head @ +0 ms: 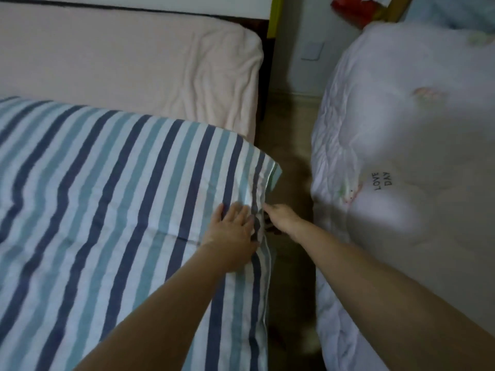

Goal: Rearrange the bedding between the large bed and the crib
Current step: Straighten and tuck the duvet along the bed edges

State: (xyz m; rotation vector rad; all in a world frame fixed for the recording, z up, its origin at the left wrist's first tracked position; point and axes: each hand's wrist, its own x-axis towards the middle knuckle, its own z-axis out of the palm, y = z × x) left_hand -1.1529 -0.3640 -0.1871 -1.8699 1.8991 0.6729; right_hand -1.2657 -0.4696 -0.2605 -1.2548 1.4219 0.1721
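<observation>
1. Nearby, a striped quilt (112,199) spread across the large bed (128,70), its right edge hanging beside the gap toward the crib.
2. Probably soft, floppy and fairly light; likely to sag and slide if lifted from one spot only, so best taken at the hemmed edge or the corner, with both hands apart.
3. Left hand (230,231) lying flat on top of the quilt just inside that edge, fingers (235,212) straight and slightly spread, pressing but gripping nothing.
4. Right hand (281,218) at the quilt's side hem, touching it; fingers mostly hidden behind the fold, apparently pinching the edge, though hard to tell for certain.
5. Farther off, bare pink sheet (134,68) at the head of the bed, uncovered by the quilt.
6. Across the gap, a white padded blanket (401,156) printed with "LOVE DAY", piled on the crib side, well apart from both hands.
</observation>
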